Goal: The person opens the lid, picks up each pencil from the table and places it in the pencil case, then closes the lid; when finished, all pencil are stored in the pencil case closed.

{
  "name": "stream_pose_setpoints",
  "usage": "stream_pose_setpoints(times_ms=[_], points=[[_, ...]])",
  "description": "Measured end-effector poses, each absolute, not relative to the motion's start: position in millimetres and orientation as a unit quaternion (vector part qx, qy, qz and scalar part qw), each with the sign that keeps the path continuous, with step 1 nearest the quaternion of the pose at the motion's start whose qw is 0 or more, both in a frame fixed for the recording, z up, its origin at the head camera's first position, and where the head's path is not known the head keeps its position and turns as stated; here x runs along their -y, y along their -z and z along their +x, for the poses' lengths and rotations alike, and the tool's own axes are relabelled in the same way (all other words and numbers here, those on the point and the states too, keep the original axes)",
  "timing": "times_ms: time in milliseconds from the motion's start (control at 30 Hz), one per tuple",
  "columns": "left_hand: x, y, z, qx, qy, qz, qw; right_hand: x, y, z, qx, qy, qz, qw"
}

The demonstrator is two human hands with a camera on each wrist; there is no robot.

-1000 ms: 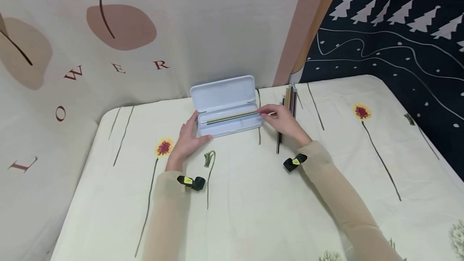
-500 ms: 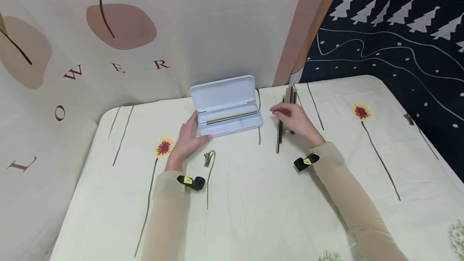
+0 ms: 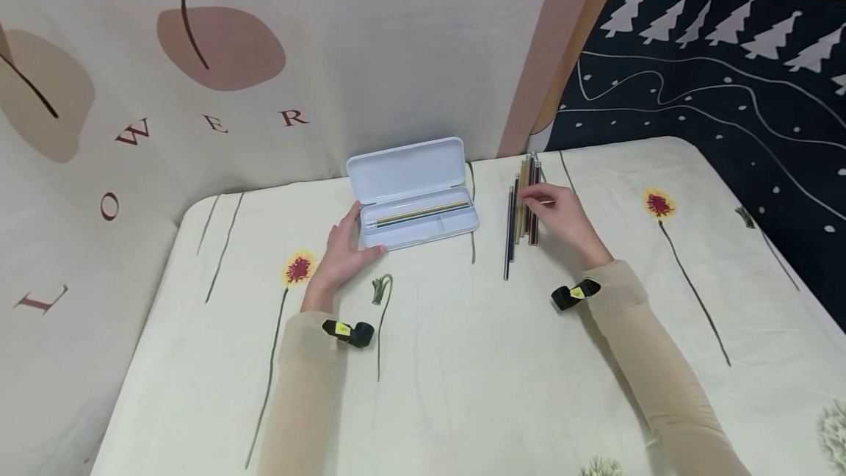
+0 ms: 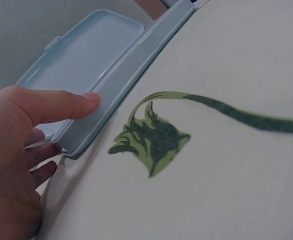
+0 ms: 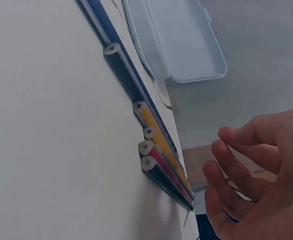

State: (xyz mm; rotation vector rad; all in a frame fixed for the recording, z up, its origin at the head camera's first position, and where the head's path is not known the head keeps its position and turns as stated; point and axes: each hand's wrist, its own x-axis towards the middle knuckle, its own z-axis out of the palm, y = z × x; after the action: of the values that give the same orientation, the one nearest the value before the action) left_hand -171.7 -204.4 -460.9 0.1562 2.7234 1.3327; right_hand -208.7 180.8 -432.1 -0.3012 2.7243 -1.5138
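A pale blue pencil case point(image 3: 408, 173) lies with its lid raised at the back of the table. Inside are pencils point(image 3: 419, 214), one yellowish and one green-blue. My left hand point(image 3: 340, 259) holds the case's left end, thumb point(image 4: 89, 102) against its front wall and the other fingers around the end. Right of the case lies a row of pencils point(image 3: 512, 222), dark, yellow and reddish. Above their right side hovers my right hand point(image 3: 562, 215), fingers loosely bent; the right wrist view shows nothing between its fingertips point(image 5: 226, 134), apart from the pencils point(image 5: 159, 137).
Both rest on a white cloth point(image 3: 449, 358) printed with flowers. A pale curtain point(image 3: 410, 42) hangs directly behind the case, and a dark cloth with white trees point(image 3: 700, 79) hangs at the right. A small divider point(image 3: 441, 223) splits the case's tray.
My right hand has let go of a pencil in the case and moved right, over the row of loose pencils. The left hand and the case stay put.
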Motion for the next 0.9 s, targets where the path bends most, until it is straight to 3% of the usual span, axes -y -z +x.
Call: stream_pose_setpoints(times_ms=[333,633,900], points=[[205,460,-171,-0.896,-0.437,0.051,0.055,-186,433,-206,-0.882,0.468,-0.05,-0.001],[204,461,-171,-0.898,-0.434,0.047,0.056,-189,443,-210,-0.89,0.453,0.012,0.044],[203,460,-171,-0.898,-0.433,0.045,0.056,-187,451,-220,-0.899,0.434,0.052,0.026]])
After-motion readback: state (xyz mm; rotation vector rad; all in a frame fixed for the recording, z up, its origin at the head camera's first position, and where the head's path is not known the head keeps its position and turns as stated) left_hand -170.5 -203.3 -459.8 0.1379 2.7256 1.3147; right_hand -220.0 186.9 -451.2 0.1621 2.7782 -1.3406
